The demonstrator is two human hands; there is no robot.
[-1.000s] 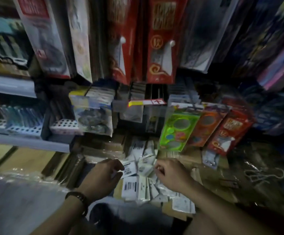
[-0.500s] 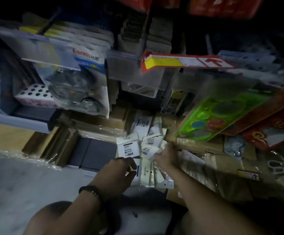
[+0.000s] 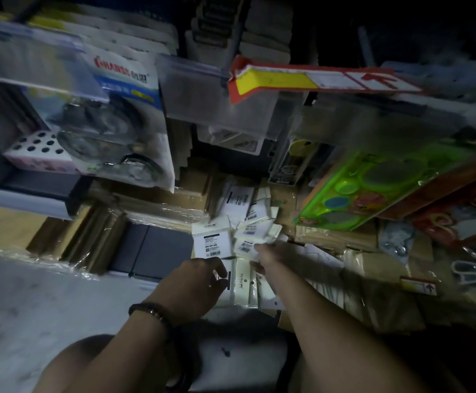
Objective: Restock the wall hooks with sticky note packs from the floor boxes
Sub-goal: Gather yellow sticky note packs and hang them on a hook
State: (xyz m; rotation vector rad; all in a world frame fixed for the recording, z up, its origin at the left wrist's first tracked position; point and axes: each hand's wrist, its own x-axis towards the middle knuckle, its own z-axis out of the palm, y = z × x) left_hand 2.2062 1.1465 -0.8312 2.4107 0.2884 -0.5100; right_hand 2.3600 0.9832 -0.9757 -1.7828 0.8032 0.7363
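Hands deep in the floor box [image 3: 285, 321], you are at the picking step: stock is being gathered, none of it hung yet. Your left hand [image 3: 199, 282] curls its fingers round an upright pack [image 3: 240, 280] at the box's near edge. Your right hand [image 3: 270, 252] reaches over a labelled pack [image 3: 246, 246] mid-box, but blur hides whether it grips. The sticky note packs [image 3: 231, 205] lie jumbled, barcodes up, most with their long axis running from the near edge toward the far edge. Likely next: collect a handful, turn the hang-holes one way, and lift them to the peg hook [image 3: 232, 41] overhead.
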